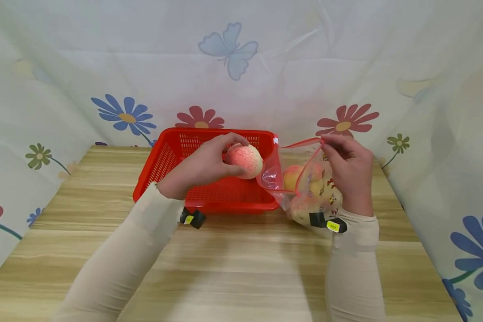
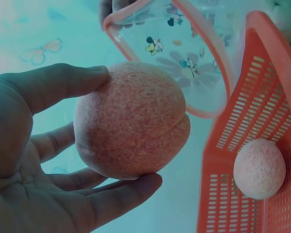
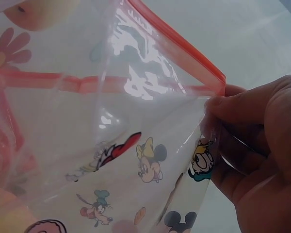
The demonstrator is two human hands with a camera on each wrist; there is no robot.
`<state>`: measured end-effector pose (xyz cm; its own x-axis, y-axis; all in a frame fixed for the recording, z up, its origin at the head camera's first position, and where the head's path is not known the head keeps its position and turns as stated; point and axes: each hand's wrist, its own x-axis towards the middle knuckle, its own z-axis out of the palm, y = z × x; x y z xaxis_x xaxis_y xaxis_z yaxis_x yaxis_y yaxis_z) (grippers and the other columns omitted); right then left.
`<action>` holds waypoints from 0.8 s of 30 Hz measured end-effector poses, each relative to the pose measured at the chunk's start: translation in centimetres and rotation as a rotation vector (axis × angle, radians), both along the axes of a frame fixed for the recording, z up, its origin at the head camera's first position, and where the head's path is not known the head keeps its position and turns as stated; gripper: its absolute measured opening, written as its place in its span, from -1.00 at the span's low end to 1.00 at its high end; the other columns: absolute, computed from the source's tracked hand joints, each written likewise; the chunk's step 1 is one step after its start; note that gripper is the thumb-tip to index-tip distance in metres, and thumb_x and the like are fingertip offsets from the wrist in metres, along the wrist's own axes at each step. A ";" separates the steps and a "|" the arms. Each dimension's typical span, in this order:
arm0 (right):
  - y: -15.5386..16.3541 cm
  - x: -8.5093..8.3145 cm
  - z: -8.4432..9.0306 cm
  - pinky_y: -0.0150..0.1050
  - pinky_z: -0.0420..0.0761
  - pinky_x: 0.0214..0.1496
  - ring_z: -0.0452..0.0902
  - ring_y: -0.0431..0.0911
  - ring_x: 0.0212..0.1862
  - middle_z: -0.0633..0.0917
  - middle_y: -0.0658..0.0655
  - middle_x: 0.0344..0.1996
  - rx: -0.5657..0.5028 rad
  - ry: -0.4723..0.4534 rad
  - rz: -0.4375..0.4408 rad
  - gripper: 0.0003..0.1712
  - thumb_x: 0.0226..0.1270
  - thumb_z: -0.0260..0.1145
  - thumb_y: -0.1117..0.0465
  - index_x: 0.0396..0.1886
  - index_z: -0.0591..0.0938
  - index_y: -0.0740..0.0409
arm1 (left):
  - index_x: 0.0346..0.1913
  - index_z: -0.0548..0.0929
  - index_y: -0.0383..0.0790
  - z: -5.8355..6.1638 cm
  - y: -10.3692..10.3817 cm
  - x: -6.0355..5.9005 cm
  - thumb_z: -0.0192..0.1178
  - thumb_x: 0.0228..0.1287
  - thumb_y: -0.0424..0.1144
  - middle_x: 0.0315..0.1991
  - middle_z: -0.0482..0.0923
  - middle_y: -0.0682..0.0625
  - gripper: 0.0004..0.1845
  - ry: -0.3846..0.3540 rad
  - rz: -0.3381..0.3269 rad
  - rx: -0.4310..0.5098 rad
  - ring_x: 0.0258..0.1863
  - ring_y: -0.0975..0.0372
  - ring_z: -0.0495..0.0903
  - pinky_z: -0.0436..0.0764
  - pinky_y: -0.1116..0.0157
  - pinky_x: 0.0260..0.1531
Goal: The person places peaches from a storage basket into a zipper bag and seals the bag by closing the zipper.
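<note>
My left hand [image 1: 201, 164] grips a pink and cream peach [image 1: 246, 162] above the red plastic basket [image 1: 229, 207], thumb and fingers around its sides. A second, paler peach [image 2: 260, 169] lies in the basket in the left wrist view; my hand hides it in the head view. At the right, my right hand [image 1: 353, 167] pinches a corner of a clear zip bag [image 3: 111, 160] with a red zip edge and cartoon prints. The bag's mouth is spread toward the basket. Several peaches [image 1: 292, 176] lie inside it.
Basket and bag stand side by side on a wood-grain table [image 1: 233, 273]. Behind them hangs a pale cloth [image 1: 285, 89] with flowers and a butterfly, which also runs along both sides. A small black device [image 1: 195, 219] is worn at the left wrist.
</note>
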<state>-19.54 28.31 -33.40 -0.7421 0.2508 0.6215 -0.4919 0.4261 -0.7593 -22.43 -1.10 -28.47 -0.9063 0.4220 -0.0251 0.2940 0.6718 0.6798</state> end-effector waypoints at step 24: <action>0.1 -0.1 0.0 -0.52 0.60 -0.17 0.61 -0.25 -0.27 0.70 -0.22 -0.28 -0.007 0.014 0.015 -0.75 0.25 0.37 0.25 -0.08 0.74 0.17 | 0.18 0.51 0.23 -2.0 2.9 0.0 0.43 0.06 0.01 0.11 0.49 0.20 -0.43 -0.079 -0.070 0.136 0.07 0.18 0.50 0.68 0.23 -0.09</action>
<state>-19.63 28.38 -33.37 -0.7370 0.2441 0.6302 -0.5087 0.4136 -0.7551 -22.44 1.76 -30.44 -0.8719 0.4886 -0.0335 0.2789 0.5516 0.7861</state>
